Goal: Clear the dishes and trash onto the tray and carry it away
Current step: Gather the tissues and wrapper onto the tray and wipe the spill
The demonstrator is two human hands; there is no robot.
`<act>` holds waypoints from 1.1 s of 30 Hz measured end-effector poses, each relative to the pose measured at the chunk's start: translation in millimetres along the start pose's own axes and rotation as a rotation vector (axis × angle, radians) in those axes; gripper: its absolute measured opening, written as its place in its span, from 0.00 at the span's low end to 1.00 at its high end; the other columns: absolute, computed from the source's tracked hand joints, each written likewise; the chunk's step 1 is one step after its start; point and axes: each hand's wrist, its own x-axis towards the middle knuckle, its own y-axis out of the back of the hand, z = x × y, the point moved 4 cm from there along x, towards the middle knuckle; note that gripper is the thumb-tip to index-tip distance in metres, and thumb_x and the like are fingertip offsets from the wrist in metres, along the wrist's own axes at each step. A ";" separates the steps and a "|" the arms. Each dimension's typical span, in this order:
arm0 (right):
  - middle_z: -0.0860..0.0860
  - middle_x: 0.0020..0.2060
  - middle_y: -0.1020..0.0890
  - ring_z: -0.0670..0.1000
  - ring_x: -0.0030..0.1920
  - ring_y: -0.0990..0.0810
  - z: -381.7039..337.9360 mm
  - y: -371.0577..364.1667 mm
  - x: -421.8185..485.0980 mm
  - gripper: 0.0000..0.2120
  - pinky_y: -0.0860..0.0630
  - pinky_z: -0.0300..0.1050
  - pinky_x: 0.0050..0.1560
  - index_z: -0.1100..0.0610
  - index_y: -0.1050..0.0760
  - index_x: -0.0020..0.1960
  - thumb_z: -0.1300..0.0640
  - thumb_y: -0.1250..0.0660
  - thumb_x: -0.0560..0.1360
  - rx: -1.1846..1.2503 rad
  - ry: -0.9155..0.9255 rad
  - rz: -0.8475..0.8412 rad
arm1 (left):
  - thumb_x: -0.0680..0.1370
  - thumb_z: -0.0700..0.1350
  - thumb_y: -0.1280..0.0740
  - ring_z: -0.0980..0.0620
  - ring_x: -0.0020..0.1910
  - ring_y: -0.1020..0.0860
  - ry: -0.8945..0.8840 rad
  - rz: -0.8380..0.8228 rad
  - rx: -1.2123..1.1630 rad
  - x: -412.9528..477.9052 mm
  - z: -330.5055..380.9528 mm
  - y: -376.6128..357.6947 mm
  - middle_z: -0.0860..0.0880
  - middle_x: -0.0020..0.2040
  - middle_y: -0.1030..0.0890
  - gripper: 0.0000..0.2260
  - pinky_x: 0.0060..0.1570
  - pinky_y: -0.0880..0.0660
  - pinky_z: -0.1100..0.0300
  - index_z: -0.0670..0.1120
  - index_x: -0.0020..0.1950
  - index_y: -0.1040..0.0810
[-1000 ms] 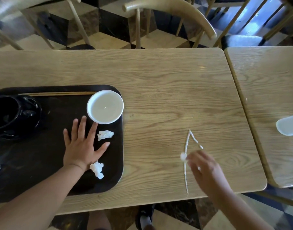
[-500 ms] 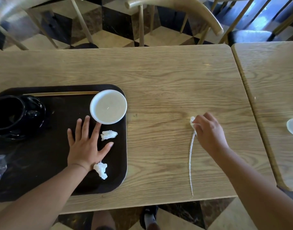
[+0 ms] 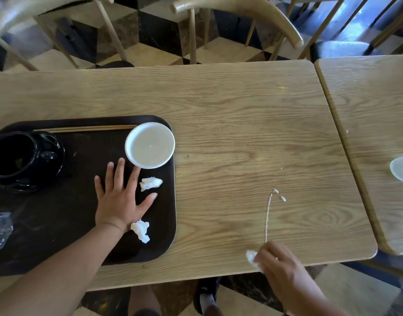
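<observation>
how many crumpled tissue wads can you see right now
3: one on the tray beside the left hand's index finger, one by that wrist, one held in the right hand.

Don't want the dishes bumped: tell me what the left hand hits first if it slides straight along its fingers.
The left hand lies flat on the tray, fingers pointing up-right. The white bowl comes first; the index fingertip looks almost against its rim.

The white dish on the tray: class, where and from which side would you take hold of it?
Grip the white dish by its raised rim at the right edge, coming from the right over the bare table. It is shallow and sits upright in the tray corner; the chopsticks and left hand crowd the other sides.
</observation>
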 end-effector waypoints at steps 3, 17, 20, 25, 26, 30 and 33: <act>0.47 0.44 0.24 0.47 0.41 0.24 25.1 35.4 39.7 0.07 0.27 0.35 0.42 0.55 0.21 0.47 0.65 0.34 0.75 0.009 -0.084 0.161 | 0.70 0.71 0.47 0.38 0.78 0.51 0.006 -0.010 0.003 0.9 0.7 -0.1 0.41 0.80 0.46 0.40 0.72 0.52 0.32 0.51 0.77 0.40; 0.58 0.46 0.22 0.62 0.45 0.22 121.9 87.5 154.8 0.05 0.27 0.48 0.41 0.61 0.21 0.45 0.68 0.33 0.72 -0.171 -0.366 0.442 | 0.70 0.70 0.44 0.36 0.78 0.49 -0.005 0.000 0.005 1.5 -1.1 -1.7 0.40 0.79 0.44 0.39 0.71 0.50 0.31 0.50 0.76 0.38; 0.55 0.43 0.24 0.57 0.41 0.25 92.7 65.1 127.5 0.06 0.30 0.45 0.37 0.60 0.23 0.44 0.69 0.33 0.73 -0.161 -0.256 0.421 | 0.70 0.69 0.44 0.36 0.78 0.49 -0.004 0.002 0.002 1.0 -0.9 -1.3 0.40 0.79 0.44 0.39 0.71 0.50 0.31 0.51 0.77 0.39; 0.49 0.42 0.25 0.49 0.39 0.27 29.5 16.3 39.8 0.07 0.26 0.45 0.35 0.58 0.23 0.45 0.69 0.34 0.74 -0.083 -0.088 0.250 | 0.70 0.70 0.46 0.38 0.79 0.51 0.014 -0.022 -0.004 1.0 0.3 0.3 0.41 0.80 0.46 0.39 0.72 0.52 0.32 0.52 0.77 0.41; 0.48 0.43 0.25 0.48 0.40 0.27 21.0 7.2 21.2 0.09 0.25 0.45 0.36 0.56 0.24 0.46 0.69 0.33 0.74 -0.062 -0.074 0.186 | 0.70 0.70 0.46 0.38 0.78 0.51 0.012 -0.022 -0.005 1.0 0.3 0.7 0.41 0.80 0.46 0.39 0.72 0.52 0.32 0.52 0.77 0.40; 0.43 0.46 0.26 0.46 0.44 0.26 11.4 -9.8 -29.0 0.17 0.25 0.41 0.41 0.51 0.24 0.49 0.72 0.30 0.70 0.005 -0.054 -0.039 | 0.69 0.70 0.44 0.36 0.78 0.49 0.004 -0.017 -0.011 0.6 0.0 0.5 0.40 0.79 0.44 0.40 0.71 0.50 0.31 0.50 0.76 0.37; 0.44 0.46 0.25 0.45 0.44 0.24 17.0 7.5 -19.7 0.10 0.24 0.39 0.42 0.53 0.23 0.47 0.68 0.31 0.74 -0.008 -0.016 -0.035 | 0.70 0.70 0.45 0.37 0.78 0.50 0.003 -0.014 0.001 1.4 -0.1 -0.7 0.41 0.79 0.45 0.40 0.71 0.51 0.31 0.50 0.76 0.38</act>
